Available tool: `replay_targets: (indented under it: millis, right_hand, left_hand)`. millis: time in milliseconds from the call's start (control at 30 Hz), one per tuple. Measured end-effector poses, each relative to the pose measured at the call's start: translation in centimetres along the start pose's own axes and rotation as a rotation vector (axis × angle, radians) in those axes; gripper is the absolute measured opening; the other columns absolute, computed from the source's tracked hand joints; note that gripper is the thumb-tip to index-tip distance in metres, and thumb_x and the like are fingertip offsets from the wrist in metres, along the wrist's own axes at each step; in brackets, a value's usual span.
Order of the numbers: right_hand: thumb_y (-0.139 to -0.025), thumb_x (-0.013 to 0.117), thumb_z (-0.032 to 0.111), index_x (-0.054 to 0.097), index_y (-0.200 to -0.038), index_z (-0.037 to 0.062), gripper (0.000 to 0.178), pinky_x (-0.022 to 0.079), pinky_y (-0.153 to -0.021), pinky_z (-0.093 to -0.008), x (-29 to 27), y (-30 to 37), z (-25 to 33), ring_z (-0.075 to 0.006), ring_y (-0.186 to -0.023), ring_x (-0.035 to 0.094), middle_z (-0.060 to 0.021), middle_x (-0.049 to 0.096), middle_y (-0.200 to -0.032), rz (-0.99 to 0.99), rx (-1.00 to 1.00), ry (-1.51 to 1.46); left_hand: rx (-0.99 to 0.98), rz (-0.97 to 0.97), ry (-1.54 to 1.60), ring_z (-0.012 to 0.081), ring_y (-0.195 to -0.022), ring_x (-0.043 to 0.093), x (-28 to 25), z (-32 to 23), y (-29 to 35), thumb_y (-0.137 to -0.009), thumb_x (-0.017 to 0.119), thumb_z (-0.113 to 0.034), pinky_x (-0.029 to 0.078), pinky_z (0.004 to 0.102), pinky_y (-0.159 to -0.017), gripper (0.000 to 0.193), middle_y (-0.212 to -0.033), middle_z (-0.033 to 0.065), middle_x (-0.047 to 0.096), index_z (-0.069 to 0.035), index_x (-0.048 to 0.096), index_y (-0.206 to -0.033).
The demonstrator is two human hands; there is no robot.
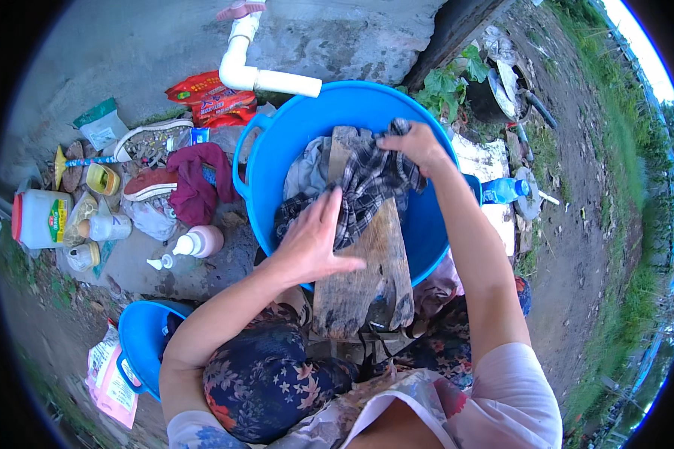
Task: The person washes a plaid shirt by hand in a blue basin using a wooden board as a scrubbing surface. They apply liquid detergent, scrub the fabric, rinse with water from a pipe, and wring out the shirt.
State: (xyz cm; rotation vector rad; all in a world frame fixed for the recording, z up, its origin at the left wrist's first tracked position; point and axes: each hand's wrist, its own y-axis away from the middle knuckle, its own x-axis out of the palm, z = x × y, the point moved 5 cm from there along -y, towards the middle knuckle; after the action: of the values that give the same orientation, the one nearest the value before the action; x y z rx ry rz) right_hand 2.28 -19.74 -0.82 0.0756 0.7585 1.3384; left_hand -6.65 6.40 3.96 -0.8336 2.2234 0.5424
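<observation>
Over tub: a person leans above a blue tub [277, 150]; a wooden board [367, 269] slants from the knees up over its near rim.
Cloth: plaid, dark and white, draped across the upper board [367, 183], partly hanging into the tub; a grey piece lies just beside it, inside.
Left hand [311, 243]: flat, fingers spread, palm pressing the cloth's lower edge against the board. Pressing, not clenched.
Right hand [412, 142]: closed on a bunch of cloth at the board's top end.
Tap: white pipe [251, 75] ends over the far rim; no water seen running.
Surround: red cloth [195, 183], shoe [153, 138], white bottle [195, 243], jug [41, 217] and packets on the ground to the left; a smaller blue tub [142, 337] by the left knee; a blue-capped bottle [505, 191] to the right.
Risk 1: the board looks propped on rim and lap only; a hard downward push by the left hand could slide its lower end off, judging from the tilt.
Risk 2: the surface looks wet; the flat palm may skid and drag the cloth off the side.
Risk 3: worn wood edges could snag the weave if it is pulled sideways.
Risk 4: the white bottle lies close to the left elbow and could be knocked.
</observation>
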Motion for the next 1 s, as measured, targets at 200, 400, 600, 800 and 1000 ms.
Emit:
replay_targets:
  millis: [200,400,600,800,1000]
  right_hand:
    - [-0.069,0.082,0.018,0.063,-0.108,-0.0043,0.049,0.052,-0.078,-0.0379,2.0,2.9,-0.7,-0.0250,-0.089,0.066,-0.0156,0.067,-0.103,0.008,0.082,-0.334]
    - [-0.070,0.080,0.029,0.066,-0.102,-0.0018,0.046,0.053,-0.080,-0.0393,0.5,3.6,2.7,-0.0288,-0.089,0.068,-0.0187,0.069,-0.099,-0.069,-0.153,0.199]
    - [-0.070,0.079,0.037,0.068,-0.104,0.0041,0.049,0.051,-0.083,-0.0394,4.0,13.0,1.3,-0.0324,-0.098,0.065,-0.0166,0.067,-0.105,-0.071,-0.393,0.220]
    - [-0.075,0.073,0.047,0.063,-0.088,0.0066,0.043,0.048,-0.084,-0.0408,9.3,10.9,0.6,-0.0336,-0.099,0.058,-0.0154,0.064,-0.106,-0.318,-0.563,0.549]
    - [-0.077,0.070,0.048,0.063,-0.099,0.0072,0.047,0.046,-0.089,-0.0478,6.4,3.4,-1.5,-0.0361,-0.108,0.058,-0.0120,0.065,-0.108,-0.233,-0.272,0.410]
  left_hand:
    - [-0.146,-0.217,0.146,0.0353,-0.103,0.063,-1.0,6.1,-0.6,-0.070,0.068,-0.009,0.050,0.0380,-0.088,0.060,-0.112,0.0232,0.063,0.001,0.051,-0.127]
    - [-0.138,0.092,0.047,0.0398,-0.124,0.048,-3.0,-2.6,0.1,-0.073,0.076,-0.032,0.040,0.0429,-0.102,0.082,-0.137,0.0300,0.042,0.010,0.040,-0.134]
    - [-0.203,0.207,-0.114,0.0469,-0.139,0.020,2.4,1.3,-1.4,-0.073,0.073,-0.049,0.028,0.0582,-0.108,0.106,-0.152,0.0284,0.014,0.006,0.018,-0.146]
    - [-0.205,0.316,-0.058,0.0483,-0.139,0.019,4.5,2.2,-2.5,-0.072,0.074,-0.044,0.029,0.0637,-0.105,0.106,-0.154,0.0248,0.010,-0.002,0.015,-0.149]
    - [-0.161,0.265,0.013,0.0489,-0.138,0.019,4.1,2.8,-3.0,-0.072,0.073,-0.045,0.027,0.0594,-0.109,0.108,-0.155,0.0246,0.007,-0.001,0.011,-0.150]
